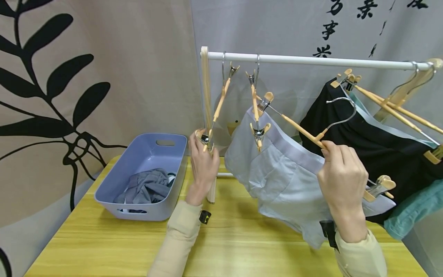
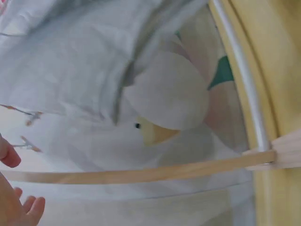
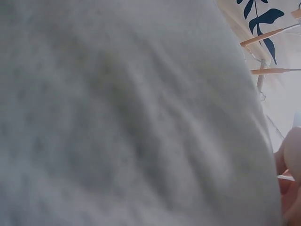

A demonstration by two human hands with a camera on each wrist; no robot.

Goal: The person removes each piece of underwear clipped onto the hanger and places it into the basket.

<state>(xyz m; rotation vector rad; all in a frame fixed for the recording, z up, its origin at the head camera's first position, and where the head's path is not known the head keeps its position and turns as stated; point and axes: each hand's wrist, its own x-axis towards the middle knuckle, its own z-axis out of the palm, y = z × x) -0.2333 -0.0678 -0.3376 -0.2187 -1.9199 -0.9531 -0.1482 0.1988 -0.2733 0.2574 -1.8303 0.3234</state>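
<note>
My right hand (image 1: 342,177) grips the wooden bar of a clip hanger (image 1: 297,127) just beside its metal hook, which is off the rail. From its two clips hangs a pale grey garment (image 1: 280,165) with a wide waistband; it fills most of the right wrist view. At the left, my left hand (image 1: 204,165) is at the lower clip of a bare clip hanger (image 1: 221,100) on the rail. In the left wrist view its thumb (image 2: 9,153) and fingers stand apart. A second bare clip hanger (image 1: 255,104) hangs close by, overlapping the pale garment.
A white rail (image 1: 304,59) on wooden posts stands on the yellow wood-grain table (image 1: 235,246). Black clothing (image 1: 322,111) and a teal garment (image 1: 412,211) hang at its right end. A blue-grey basket (image 1: 114,188) with crumpled dark grey cloth (image 1: 149,186) sits at the left.
</note>
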